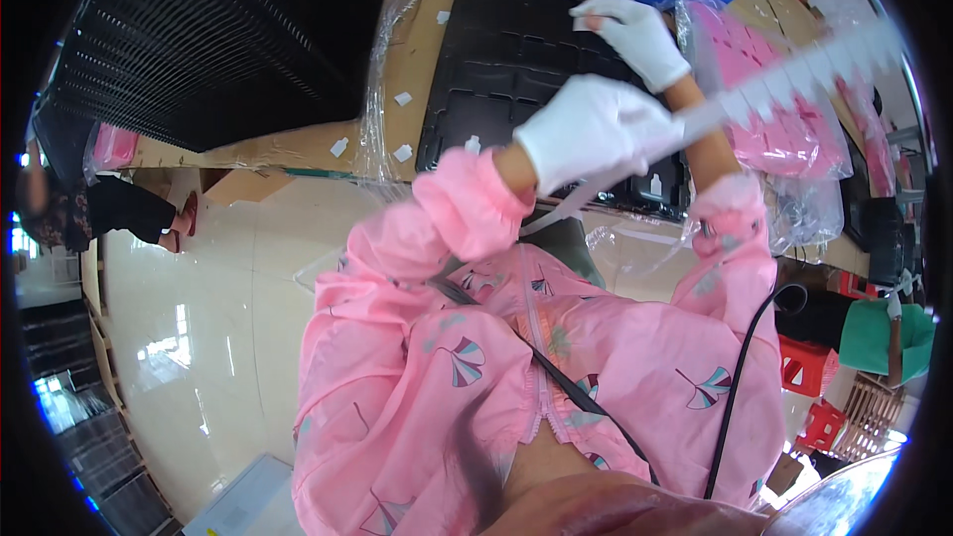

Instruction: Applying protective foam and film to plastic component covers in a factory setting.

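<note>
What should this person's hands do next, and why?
Perhaps lower the right hand to the black tray: its fingertips seem to pinch a white bit, and small white tags lie on the tray, while the left hand holds the white strip.

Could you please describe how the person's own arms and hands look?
The left hand and right hand wear plain white gloves that end around the wrist. A fingertip of the right one appears uncovered. The left sleeve and right sleeve are loose and pink, with gathered cuffs; greyish-green print shows on the right. Bare forearm shows between gloves and cuffs.
</note>
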{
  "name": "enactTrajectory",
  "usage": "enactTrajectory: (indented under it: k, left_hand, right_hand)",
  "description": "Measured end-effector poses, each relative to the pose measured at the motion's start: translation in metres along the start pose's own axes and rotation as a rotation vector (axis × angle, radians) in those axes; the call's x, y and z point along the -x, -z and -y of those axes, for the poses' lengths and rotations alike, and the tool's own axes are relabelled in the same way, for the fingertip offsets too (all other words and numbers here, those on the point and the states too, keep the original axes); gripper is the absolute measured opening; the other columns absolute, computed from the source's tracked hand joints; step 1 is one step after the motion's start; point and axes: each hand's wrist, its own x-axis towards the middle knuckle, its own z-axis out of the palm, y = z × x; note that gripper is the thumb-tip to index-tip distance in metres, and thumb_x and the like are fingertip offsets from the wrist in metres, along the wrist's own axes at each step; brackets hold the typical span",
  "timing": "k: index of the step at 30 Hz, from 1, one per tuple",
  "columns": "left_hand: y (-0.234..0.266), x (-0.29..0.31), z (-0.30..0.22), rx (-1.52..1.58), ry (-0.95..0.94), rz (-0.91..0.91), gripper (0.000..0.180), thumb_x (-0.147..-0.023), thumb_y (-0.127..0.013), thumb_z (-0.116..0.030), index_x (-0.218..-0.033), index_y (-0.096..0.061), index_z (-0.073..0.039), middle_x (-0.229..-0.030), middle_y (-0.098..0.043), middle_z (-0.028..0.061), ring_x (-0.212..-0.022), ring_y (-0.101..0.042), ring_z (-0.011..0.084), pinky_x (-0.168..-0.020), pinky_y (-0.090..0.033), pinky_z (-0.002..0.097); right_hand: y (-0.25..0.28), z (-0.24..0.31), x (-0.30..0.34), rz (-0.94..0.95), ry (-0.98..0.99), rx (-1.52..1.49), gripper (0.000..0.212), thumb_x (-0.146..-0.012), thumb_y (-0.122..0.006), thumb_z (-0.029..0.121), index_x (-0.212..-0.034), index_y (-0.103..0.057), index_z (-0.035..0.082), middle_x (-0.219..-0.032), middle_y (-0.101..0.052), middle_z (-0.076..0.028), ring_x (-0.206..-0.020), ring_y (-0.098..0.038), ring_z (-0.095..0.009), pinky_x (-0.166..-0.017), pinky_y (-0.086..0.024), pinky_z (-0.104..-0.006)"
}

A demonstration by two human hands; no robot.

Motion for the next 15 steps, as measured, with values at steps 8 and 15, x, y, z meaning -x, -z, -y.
enactTrajectory:
  k: [8, 15]
  left_hand:
    - [0.055, 0.084, 0.070, -0.364, -0.164, -0.769, 0.027, -0.086, -0.064, -0.009, -0.112, -0.064, 0.000, -0.103, -0.068, 0.0117, -0.091, -0.066, 0.0188, -0.079, -0.051, 0.0269]
    - [0.089, 0.096, 0.105, -0.720, -0.209, -0.854, 0.039, -0.084, -0.064, -0.004, -0.122, -0.055, 0.000, -0.119, -0.060, 0.0165, -0.111, -0.058, 0.0271, -0.095, -0.044, 0.0327]
  right_hand:
    - [-0.053, -0.027, -0.120, 0.396, 0.080, 0.431, 0.021, -0.077, -0.056, 0.007, -0.093, -0.069, 0.004, -0.089, -0.068, -0.013, -0.082, -0.064, -0.028, -0.077, -0.048, -0.0332]
    - [-0.083, -0.042, -0.162, 0.609, 0.075, 0.582, 0.017, -0.077, -0.058, 0.008, -0.090, -0.069, 0.007, -0.085, -0.067, -0.011, -0.079, -0.064, -0.028, -0.073, -0.049, -0.0347]
